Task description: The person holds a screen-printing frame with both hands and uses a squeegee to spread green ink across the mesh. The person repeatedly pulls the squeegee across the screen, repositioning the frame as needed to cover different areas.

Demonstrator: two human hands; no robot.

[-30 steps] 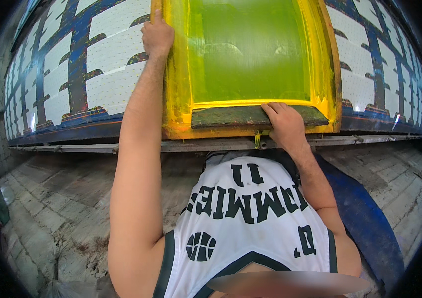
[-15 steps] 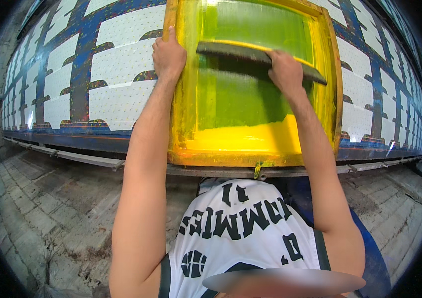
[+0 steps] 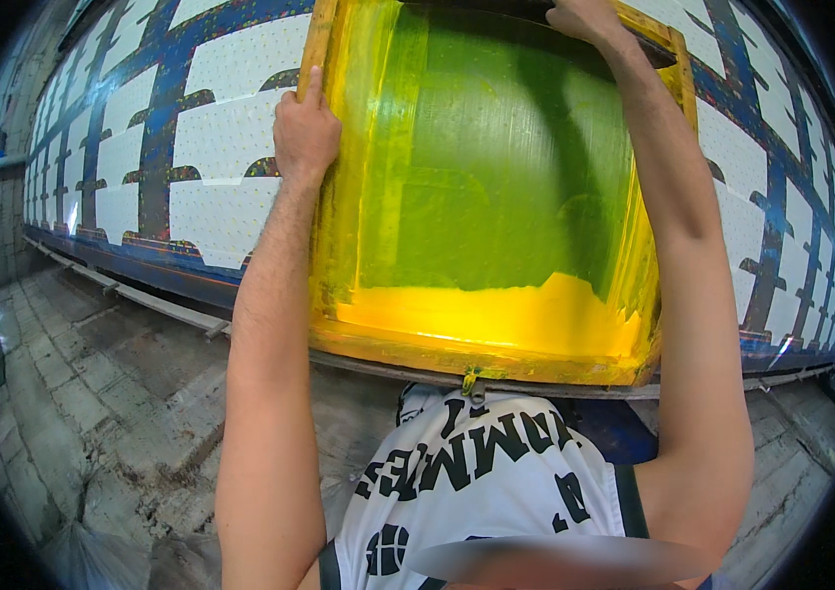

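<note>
Flat over the worktop, it's the screen-printing frame, smeared yellow around green mesh! Bright yellow ink pools along the near edge; at the far end, the dark squeegee stretches crosswise, partly out of view.

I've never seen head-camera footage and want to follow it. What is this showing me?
There's no machine: these are a person's two bare hands, seen from a fisheye camera on their head, looking down. The left hand rests at the left side of a wooden frame around a green screen. The right hand grips a dark bar at the screen's far end, partly out of view. What looks like yellow paint lies along the near end. White dotted pieces lie on the dark blue surface either side.
</note>
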